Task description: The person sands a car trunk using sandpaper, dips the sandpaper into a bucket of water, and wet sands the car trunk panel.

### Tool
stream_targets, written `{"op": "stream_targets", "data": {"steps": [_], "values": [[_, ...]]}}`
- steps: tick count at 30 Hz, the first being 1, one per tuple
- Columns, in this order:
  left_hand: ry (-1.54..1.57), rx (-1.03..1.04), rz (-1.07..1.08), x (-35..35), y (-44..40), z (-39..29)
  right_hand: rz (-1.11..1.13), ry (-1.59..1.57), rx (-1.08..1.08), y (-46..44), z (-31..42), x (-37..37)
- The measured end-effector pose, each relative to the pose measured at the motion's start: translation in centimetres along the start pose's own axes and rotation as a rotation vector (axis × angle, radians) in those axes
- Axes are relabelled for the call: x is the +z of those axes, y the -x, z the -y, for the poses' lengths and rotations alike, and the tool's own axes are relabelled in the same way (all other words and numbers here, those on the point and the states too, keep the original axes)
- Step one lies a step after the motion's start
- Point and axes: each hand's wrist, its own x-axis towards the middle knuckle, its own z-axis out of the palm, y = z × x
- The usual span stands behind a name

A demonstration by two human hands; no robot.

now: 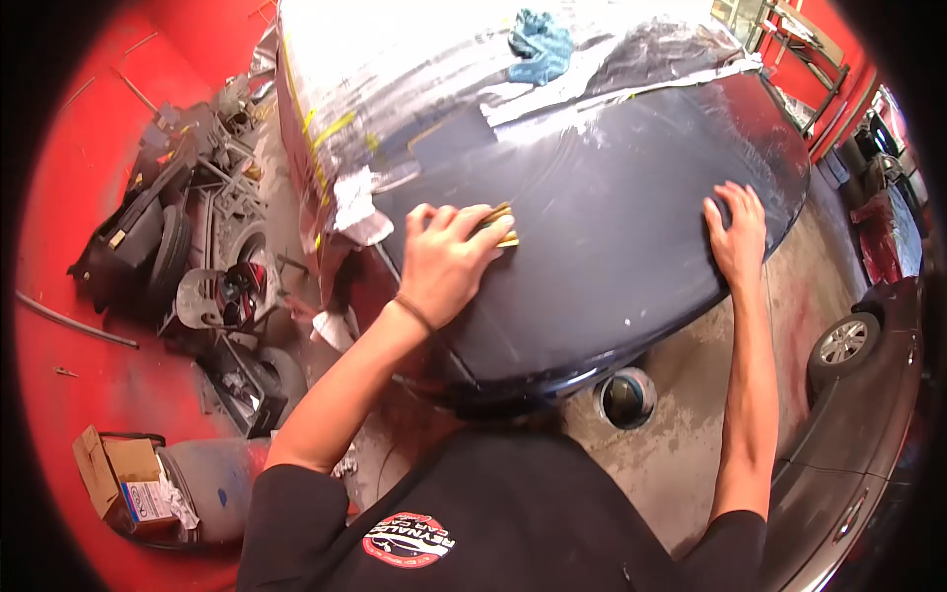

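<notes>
L hand [449,252] is closed round a yellow pad [510,238], pressed to the dark car panel [592,257]; most of the pad is hidden under the fingers, only its yellow edge & far end showing, so can't tell its full shape or if it's folded. R hand [738,232], well to the right of L hand, is open & empty, fingers spread, resting on the panel nr its outer edge; palm not visible.

Beyond L hand: masking sheet [404,69], top cut off by the frame, w/ a crumpled blue cloth [541,49] on it. Just left of L hand: white paper [355,205], details washed out. Below & btwn both hands: round bucket [647,387] on the floor, contents too dark to ID.

Nearer the body than L hand, shirt logo [409,540] reads "REYNALDO" & "CAR CAR", the end lost in the cloth's curve; red script above illegible. Far lower left of L hand: cardboard box [133,459] holding a white/blue pkg [146,500], print too small. Right of R hand, parked car [858,464] partly cut off; no badge legible.
</notes>
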Motion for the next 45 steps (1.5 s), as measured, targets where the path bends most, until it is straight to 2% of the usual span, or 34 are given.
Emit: {"op": "stream_targets", "data": {"steps": [2, 3, 6, 8, 9, 10, 13, 17, 21, 24, 26, 27, 30, 32, 33, 36, 37, 40, 42, 44, 45], "values": [[0.020, -0.034, 0.002, -1.1, 3.0, 0.0, -0.106, -0.092, -0.132, -2.6, 3.5, 1.7], [0.014, -0.036, -0.012, -1.2, 3.1, -0.3, -0.043, -0.259, -0.121, -4.5, 7.8, 1.5], [-0.018, -0.084, -0.024, -0.6, 3.0, -1.0, -0.026, -0.419, -0.257, -9.1, 19.8, 3.4], [-0.016, -0.113, -0.051, -0.2, 3.5, -1.1, -0.057, -0.552, -0.396, -10.1, 23.9, 4.4], [-0.021, -0.136, -0.053, 0.1, 3.7, -1.1, -0.093, -0.420, -0.404, -10.7, 26.8, 6.6], [-0.030, -0.162, -0.058, 0.1, 3.9, -1.5, -0.200, -0.297, -0.524, -11.6, 28.9, 6.3], [-0.046, -0.220, -0.080, 0.3, 3.9, -2.1, 0.041, -0.239, -0.505, -12.3, 33.4, 6.8], [-0.042, -0.190, -0.092, 0.9, 4.2, -1.2, 0.137, -0.254, -0.466, -11.8, 34.9, 7.9], [0.006, -0.063, -0.058, 0.3, 4.0, 0.3, 0.120, -0.476, -0.301, -9.8, 33.3, 5.9], [0.073, 0.009, -0.095, 0.8, 3.9, 1.6, 0.044, -0.714, -0.116, -7.5, 32.5, 1.0], [0.094, 0.040, -0.111, 0.8, 3.7, 1.9, -0.086, -0.805, 0.006, -6.5, 32.7, -2.2], [0.102, 0.060, -0.127, 1.1, 3.6, 1.9, 0.121, -0.555, 0.122, -6.6, 29.5, -1.4], [0.126, 0.042, -0.151, 1.7, 3.7, 2.0, -0.010, -0.314, -0.134, -6.2, 30.6, 1.0], [0.172, 0.028, -0.183, 1.7, 4.2, 2.1, 0.015, -0.213, -0.115, -6.7, 32.7, 1.3], [0.172, 0.010, -0.177, 1.9, 4.4, 2.1, 0.110, -0.224, -0.115, -7.5, 33.3, 1.6], [0.224, -0.028, -0.186, 1.7, 4.7, 2.1, 0.003, -0.048, -0.336, -10.7, 33.5, 6.9], [0.226, -0.046, -0.195, 2.0, 4.7, 2.1, 0.158, 0.047, -0.313, -11.5, 34.5, 7.0], [0.229, -0.051, -0.229, 2.7, 5.0, 2.1, 0.337, 0.253, -0.297, -14.6, 35.4, 7.8], [0.222, -0.044, -0.232, 2.4, 4.9, 2.2, 0.046, -0.027, -0.154, -16.9, 32.1, 10.6], [0.245, -0.026, -0.195, 1.9, 5.1, 2.4, -0.372, -0.114, -0.199, -14.6, 31.8, 9.6], [0.245, -0.026, -0.204, 2.1, 5.0, 2.5, -0.307, -0.433, -0.009, -14.5, 32.2, 6.1]]}}
